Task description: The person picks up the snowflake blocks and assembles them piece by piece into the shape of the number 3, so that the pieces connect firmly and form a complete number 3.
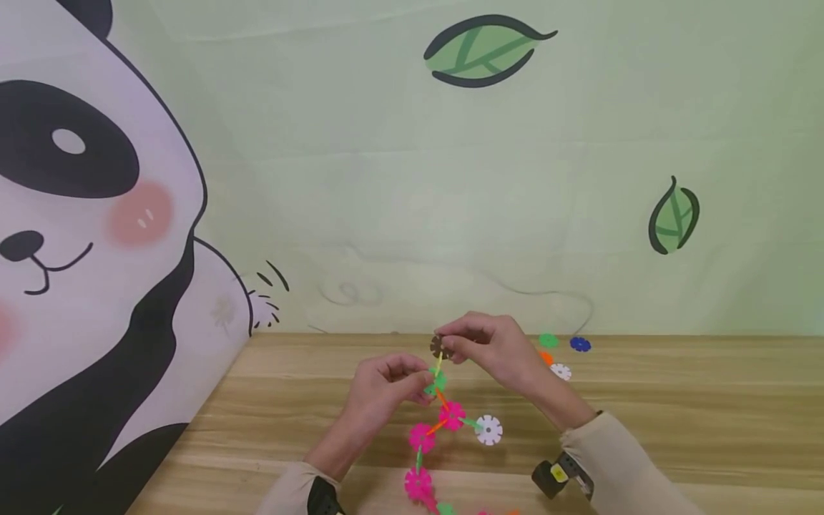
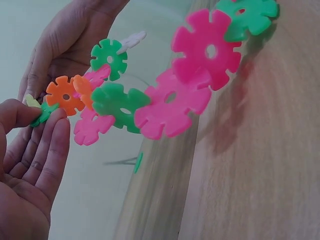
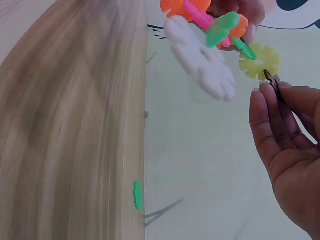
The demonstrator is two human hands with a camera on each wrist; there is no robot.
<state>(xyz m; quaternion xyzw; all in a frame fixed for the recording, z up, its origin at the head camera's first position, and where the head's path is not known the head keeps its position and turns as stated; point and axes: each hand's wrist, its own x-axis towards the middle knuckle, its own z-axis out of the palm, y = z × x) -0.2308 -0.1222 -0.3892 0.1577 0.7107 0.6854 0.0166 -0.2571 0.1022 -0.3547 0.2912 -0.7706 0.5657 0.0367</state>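
Note:
Notched plastic discs are linked into a long chain of pink, green, orange and white pieces. My left hand pinches a green disc near the chain's upper end. Above it a yellow disc is slotted into that green one. My right hand pinches a brown disc between thumb and fingertips, its edge at the yellow disc's rim. A white disc sticks out on a side branch to the right. Pink discs run down toward the table's near side.
Loose discs lie at the back right of the wooden table: a green disc, a blue disc, an orange disc and a white disc. A panda-printed backdrop rises behind the table's far edge.

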